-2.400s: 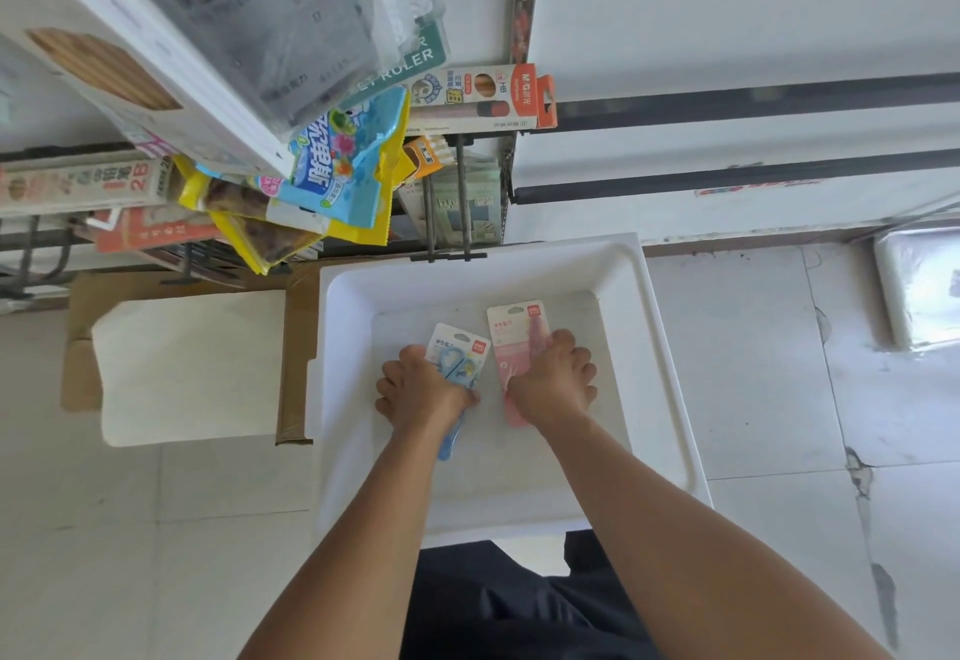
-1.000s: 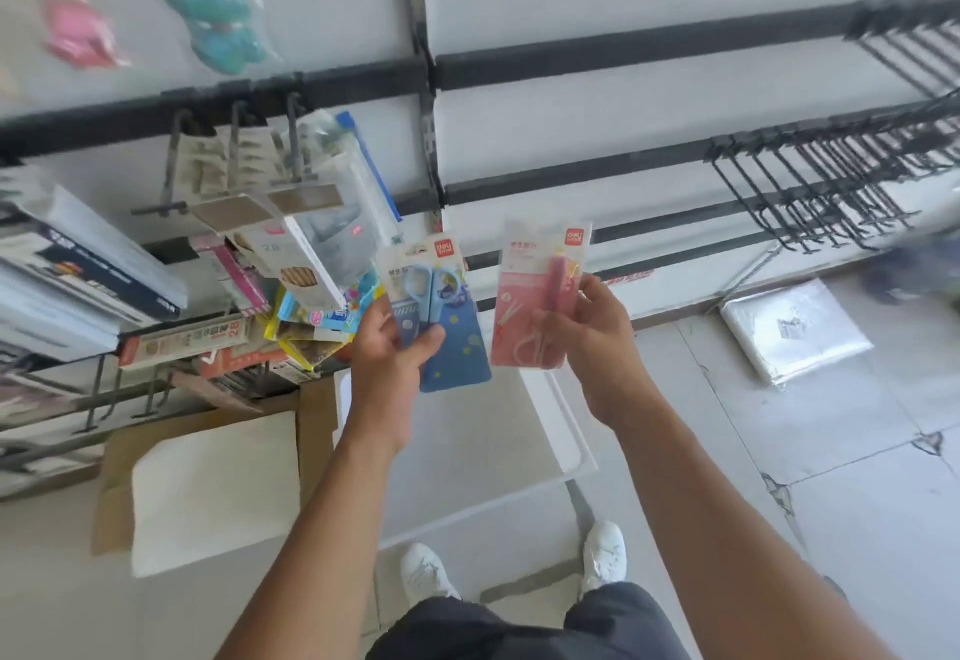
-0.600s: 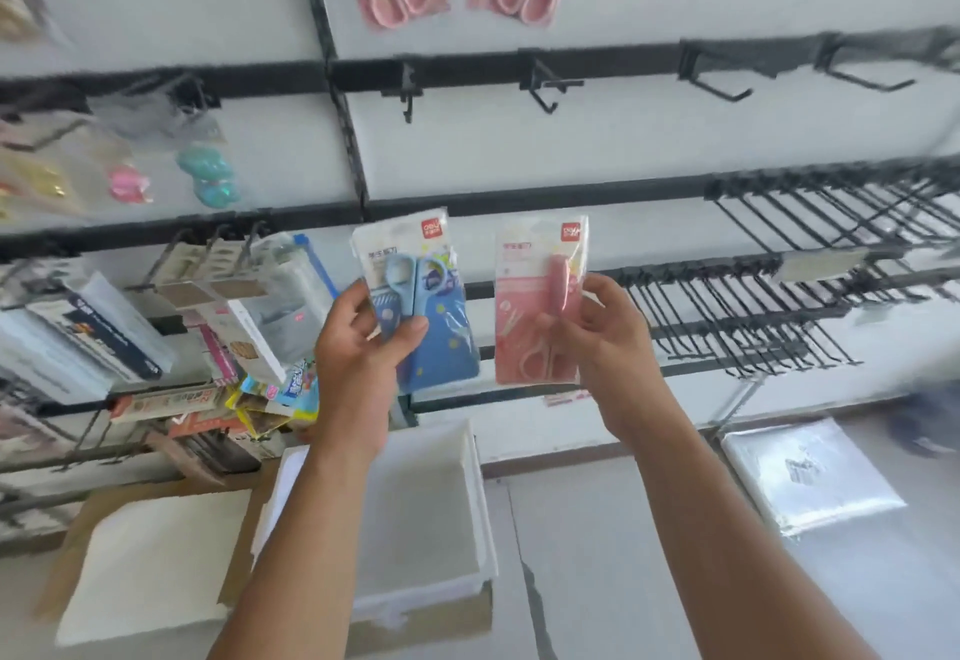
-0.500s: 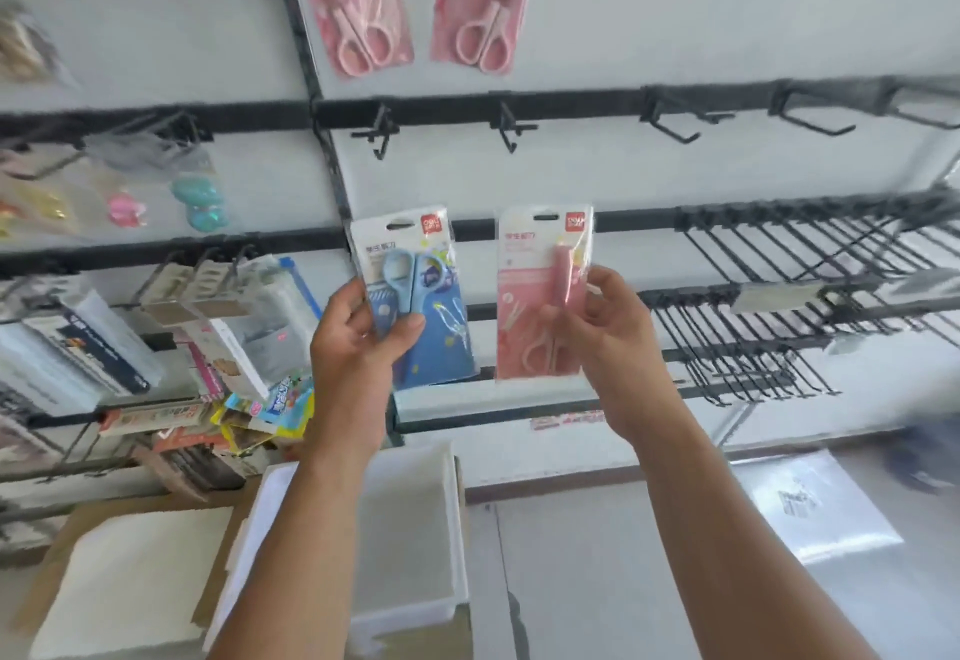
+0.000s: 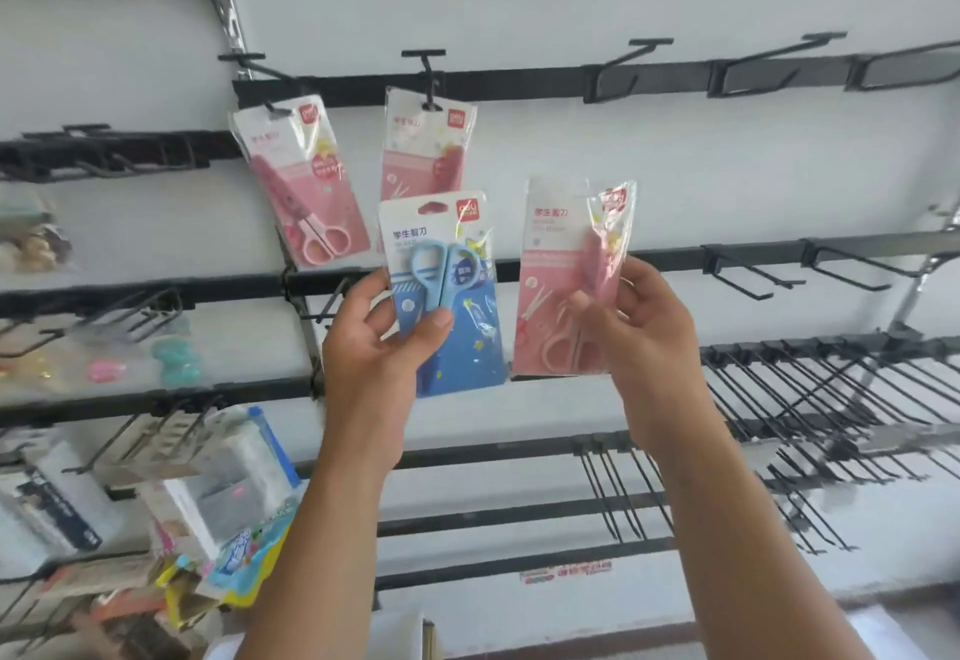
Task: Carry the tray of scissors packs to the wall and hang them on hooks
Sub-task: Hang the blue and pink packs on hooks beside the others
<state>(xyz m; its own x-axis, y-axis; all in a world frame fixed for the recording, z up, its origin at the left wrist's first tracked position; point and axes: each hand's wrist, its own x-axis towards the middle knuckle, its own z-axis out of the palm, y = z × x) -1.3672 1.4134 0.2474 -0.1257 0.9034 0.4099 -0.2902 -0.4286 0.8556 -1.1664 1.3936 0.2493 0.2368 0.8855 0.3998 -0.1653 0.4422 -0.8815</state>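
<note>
My left hand (image 5: 379, 342) grips a blue scissors pack (image 5: 447, 290) by its lower half, held upright in front of the wall. My right hand (image 5: 631, 326) grips a pink scissors pack (image 5: 556, 269) beside it, a little to the right. Two more pink scissors packs (image 5: 306, 181) (image 5: 423, 144) hang from black hooks (image 5: 423, 64) on the upper rail, just above and left of the packs I hold. Only a white corner of the tray (image 5: 400, 633) shows at the bottom edge, between my forearms.
Empty black hooks (image 5: 649, 66) stick out along the upper rail to the right, and more (image 5: 753, 274) on the rail below. A dense row of long hooks (image 5: 831, 399) fills the lower right. Stationery packs (image 5: 223, 482) crowd the lower left.
Both hands have lifted the two packs from the tray up to the wall. My view has tilted upward, so the hanging pink packs now sit just above my hands and the tray has dropped out of sight.
</note>
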